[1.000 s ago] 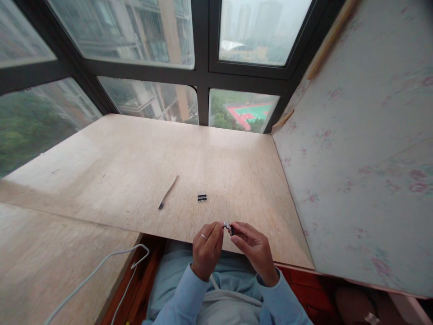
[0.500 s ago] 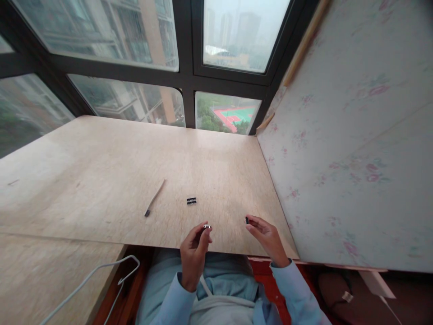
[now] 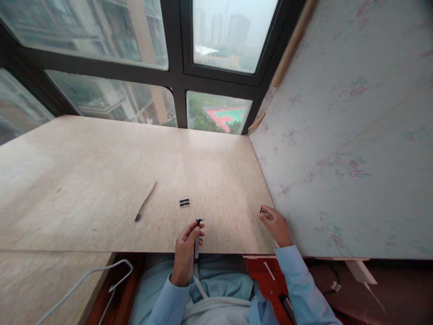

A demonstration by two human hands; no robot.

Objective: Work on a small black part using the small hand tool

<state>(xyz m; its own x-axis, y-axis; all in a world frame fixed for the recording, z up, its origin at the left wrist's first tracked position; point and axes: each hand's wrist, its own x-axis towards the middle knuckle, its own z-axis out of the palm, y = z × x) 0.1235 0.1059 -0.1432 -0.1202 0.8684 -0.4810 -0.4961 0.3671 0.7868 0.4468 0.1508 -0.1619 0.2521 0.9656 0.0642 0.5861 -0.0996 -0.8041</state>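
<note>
My left hand [image 3: 184,253], near the table's front edge, is closed around a razor [image 3: 196,243] with a slim grey handle and a small dark, T-shaped top pointing away from me. Farther right, my right hand [image 3: 275,223] pinches a small black piece [image 3: 260,210] between thumb and fingertips, just over the table; its exact kind is too small to tell. Two short black bars [image 3: 184,202] lie side by side on the table, beyond my left hand. Left of them rests a thin pale strip [image 3: 147,198] with a dark block at its near end.
The pale marble-patterned table [image 3: 101,180] reaches to the dark window frame [image 3: 135,74]. A flower-patterned wall [image 3: 338,158] bounds it on the right. At lower left a white bent cable [image 3: 88,273] crosses the lower surface. Red furniture [image 3: 264,271] shows below the table edge.
My right hand has moved right, away from my left, carrying the small black piece. My left hand has turned, so the razor's handle and top now show. The whole view has shifted slightly.
</note>
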